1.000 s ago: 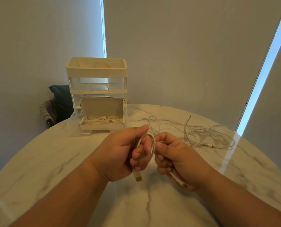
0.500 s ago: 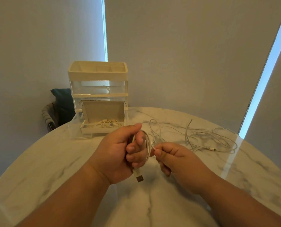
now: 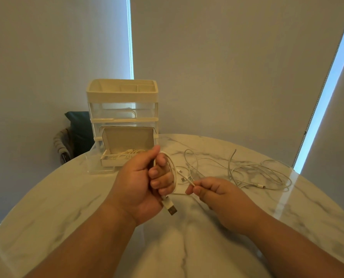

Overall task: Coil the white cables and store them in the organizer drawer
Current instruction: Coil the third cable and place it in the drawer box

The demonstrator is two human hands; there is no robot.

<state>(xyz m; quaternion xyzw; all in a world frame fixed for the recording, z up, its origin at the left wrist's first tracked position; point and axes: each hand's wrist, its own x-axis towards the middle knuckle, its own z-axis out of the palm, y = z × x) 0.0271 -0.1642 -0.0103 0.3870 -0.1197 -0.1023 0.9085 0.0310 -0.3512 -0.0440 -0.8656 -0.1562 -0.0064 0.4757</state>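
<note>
I am partway through coiling one white cable (image 3: 172, 167). My left hand (image 3: 139, 185) is clenched round the loops made so far, thumb on top, with the turns standing up past my fingers and the USB plug (image 3: 172, 210) hanging out below the heel of the hand. My right hand (image 3: 217, 195), just beside the left, pinches the thin tail of the same cable between thumb and forefinger, the other fingers curled in. Only a short run of cable lies between the two hands, so I judge this coil to be nearly finished.

The next move, as I see it, is to bring the tail over and lay it onto the loops in my left hand, then tuck or wrap the end so the coil does not spring open when I let go. The small connector end is hard to pick out against the strands behind it.

Beyond my left hand stands the organizer (image 3: 123, 101), its bottom drawer (image 3: 101, 167) pulled out toward me with a coiled cable (image 3: 127, 155) already lying in it — that is where this one should go. Beyond my right hand the loose cables (image 3: 257, 173) sprawl tangled on the bench (image 3: 66, 197) and will need coiling too.
</note>
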